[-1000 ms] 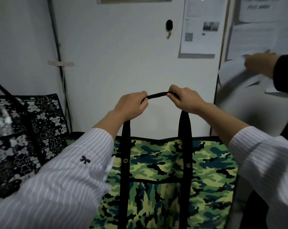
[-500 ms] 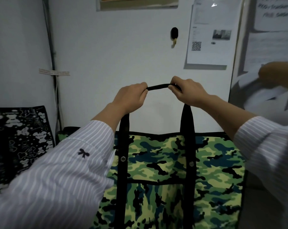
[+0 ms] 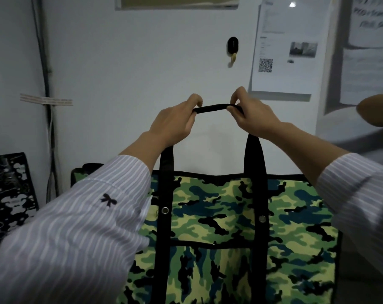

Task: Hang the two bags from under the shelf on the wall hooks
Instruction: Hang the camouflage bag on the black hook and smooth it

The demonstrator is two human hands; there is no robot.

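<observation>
Left hand [image 3: 175,121] and right hand [image 3: 252,115] each pinch closed on the black strap [image 3: 210,108], stretched between them. The camo bag [image 3: 230,227] hangs below, under the wall hook [image 3: 232,48]. Second bag [image 3: 8,194] sits far left.

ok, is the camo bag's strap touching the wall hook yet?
Apart. The head view shows the strap, held between both hands, below the wall hook with bare wall between.

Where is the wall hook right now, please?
In the head view, the wall hook sits upper centre-right on the wall, left of the posted paper, above the strap.
</observation>
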